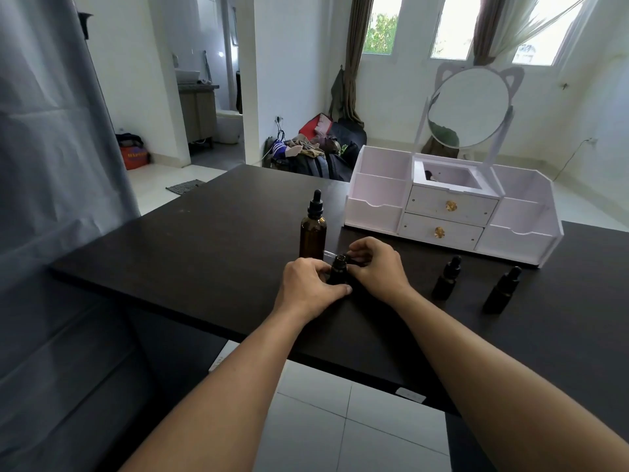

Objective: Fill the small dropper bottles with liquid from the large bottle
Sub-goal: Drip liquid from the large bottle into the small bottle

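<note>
A large amber bottle (312, 233) with a black dropper cap stands upright on the dark table (204, 240). Just in front of it, my left hand (308, 289) grips a small dark dropper bottle (338, 269) whose neck is uncovered. My right hand (376, 267) holds that bottle's black dropper cap, with its glass pipette (328, 252) sticking out to the left past the bottle's mouth. Two more small dropper bottles stand capped to the right, one (446, 279) nearer the hands and one (502, 291) further right.
A white desk organiser (452, 216) with two drawers and a round mirror (468, 107) stands at the back right of the table. The table's front edge runs diagonally below my forearms. A grey curtain hangs at the left.
</note>
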The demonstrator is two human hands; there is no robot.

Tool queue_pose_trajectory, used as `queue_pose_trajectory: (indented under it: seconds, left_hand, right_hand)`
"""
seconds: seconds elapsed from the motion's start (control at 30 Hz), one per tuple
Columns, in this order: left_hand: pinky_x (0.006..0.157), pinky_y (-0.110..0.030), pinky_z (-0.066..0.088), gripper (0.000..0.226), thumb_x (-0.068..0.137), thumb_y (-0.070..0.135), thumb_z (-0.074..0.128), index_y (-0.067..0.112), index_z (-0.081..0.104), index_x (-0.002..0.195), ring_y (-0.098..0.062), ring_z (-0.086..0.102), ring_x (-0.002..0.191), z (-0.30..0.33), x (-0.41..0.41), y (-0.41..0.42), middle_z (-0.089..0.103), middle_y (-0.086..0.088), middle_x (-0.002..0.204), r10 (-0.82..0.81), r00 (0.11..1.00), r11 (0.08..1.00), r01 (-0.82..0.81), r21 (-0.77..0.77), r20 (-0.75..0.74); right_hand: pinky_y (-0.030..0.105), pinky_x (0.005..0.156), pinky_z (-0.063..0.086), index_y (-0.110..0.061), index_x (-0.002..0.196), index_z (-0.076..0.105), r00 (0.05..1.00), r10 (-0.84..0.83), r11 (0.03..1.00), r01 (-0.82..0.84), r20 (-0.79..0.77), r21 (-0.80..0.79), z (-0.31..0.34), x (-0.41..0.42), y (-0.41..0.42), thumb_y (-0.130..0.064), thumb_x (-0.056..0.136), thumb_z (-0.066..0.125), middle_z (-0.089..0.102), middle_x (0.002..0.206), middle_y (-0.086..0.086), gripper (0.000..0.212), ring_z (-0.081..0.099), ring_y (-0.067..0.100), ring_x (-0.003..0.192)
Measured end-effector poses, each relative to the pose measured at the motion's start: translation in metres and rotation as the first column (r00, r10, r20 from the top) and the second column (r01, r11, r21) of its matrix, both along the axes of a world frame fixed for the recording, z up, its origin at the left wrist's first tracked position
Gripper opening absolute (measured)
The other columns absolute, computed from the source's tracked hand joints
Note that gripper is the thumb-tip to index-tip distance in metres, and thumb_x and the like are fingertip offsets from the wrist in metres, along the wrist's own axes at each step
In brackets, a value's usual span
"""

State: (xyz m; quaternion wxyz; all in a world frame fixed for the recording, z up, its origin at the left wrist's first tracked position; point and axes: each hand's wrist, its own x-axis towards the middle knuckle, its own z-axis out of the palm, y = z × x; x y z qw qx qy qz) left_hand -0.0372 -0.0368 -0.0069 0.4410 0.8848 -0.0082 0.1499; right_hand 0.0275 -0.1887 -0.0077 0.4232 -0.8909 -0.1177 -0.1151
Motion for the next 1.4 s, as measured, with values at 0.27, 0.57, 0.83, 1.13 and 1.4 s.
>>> queue_pose_trajectory:
  seconds: [0.27,0.57,0.83,1.13,1.4]
  left_hand:
    - [0.059,-0.017,0.047,0.029,0.068,0.033,0.085,0.018,0.076,0.091,0.001,0.056,0.064,0.0,0.0,0.0,0.064,0.009,0.072,0.012,1.0,1.0,-0.012,-0.029,-0.014]
    - [0.068,-0.018,0.045,0.042,0.073,0.037,0.082,0.019,0.07,0.108,0.0,0.055,0.074,0.0,0.003,-0.003,0.057,0.015,0.079,0.056,0.991,0.997,-0.063,-0.048,-0.121]
    - [0.074,-0.021,0.044,0.041,0.075,0.038,0.08,0.02,0.069,0.111,-0.005,0.054,0.082,0.002,0.003,-0.005,0.056,0.011,0.083,0.08,0.989,0.996,-0.084,-0.022,-0.128]
    - [0.074,-0.021,0.042,0.04,0.076,0.037,0.079,0.019,0.069,0.11,-0.005,0.052,0.083,0.004,0.002,-0.006,0.052,0.013,0.081,0.077,0.986,0.997,-0.08,-0.015,-0.148]
    - [0.077,-0.022,0.043,0.042,0.077,0.037,0.079,0.019,0.067,0.113,-0.005,0.053,0.088,0.005,0.002,-0.007,0.062,0.007,0.098,0.078,0.983,0.996,-0.082,-0.019,-0.164]
  right_hand:
    - [0.022,0.083,0.053,-0.013,0.111,0.066,0.999,0.043,0.993,-0.042,-0.007,0.106,0.027,0.017,-0.001,-0.001,0.083,0.066,0.069,0.106,0.004,0.03,0.065,0.015,0.098]
    - [0.018,0.07,0.048,-0.013,0.109,0.071,0.974,0.202,0.967,-0.215,0.106,0.136,0.089,0.016,0.048,-0.036,0.092,0.064,0.068,0.092,-0.006,0.03,0.065,0.007,0.086]
    - [0.016,0.071,0.051,-0.01,0.103,0.075,0.985,0.136,0.972,-0.153,0.103,0.18,0.084,0.022,0.065,-0.03,0.094,0.063,0.074,0.095,0.002,0.025,0.069,0.012,0.088]
    - [0.028,0.08,0.058,-0.012,0.096,0.077,0.989,0.084,0.972,-0.109,0.124,0.209,0.082,0.026,0.068,-0.029,0.092,0.065,0.074,0.093,0.001,0.021,0.07,0.013,0.087]
    - [0.033,0.085,0.059,-0.008,0.102,0.074,0.986,0.125,0.967,-0.146,0.111,0.209,0.082,0.019,0.069,-0.03,0.094,0.063,0.074,0.096,0.005,0.026,0.07,0.017,0.09]
